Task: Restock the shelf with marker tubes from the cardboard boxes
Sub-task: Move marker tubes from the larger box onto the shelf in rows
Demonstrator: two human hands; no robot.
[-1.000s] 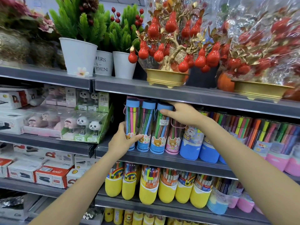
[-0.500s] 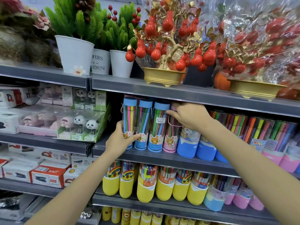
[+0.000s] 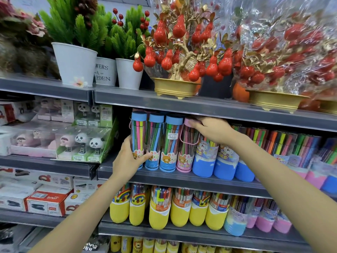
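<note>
Right hand (image 3: pixel 211 131) now off blue-capped tube onto half-hidden pink-capped tube (image 3: pixel 187 145).

Three blue-capped marker tubes (image 3: pixel 155 141) stand at the left end of the middle shelf (image 3: pixel 182 177), with one pink-capped tube (image 3: pixel 186 147) just beside them. Three blue-based tubs (image 3: pixel 204 161) follow to the right. On the shelf below, six yellow-based tubs (image 3: pixel 160 210) stand in the front row. Along the top shelf's (image 3: pixel 127 96) front edge sit three white pots (image 3: pixel 74 63) and two gold bowls (image 3: pixel 175 87) (a third may show at the right edge). Two hands.
</note>
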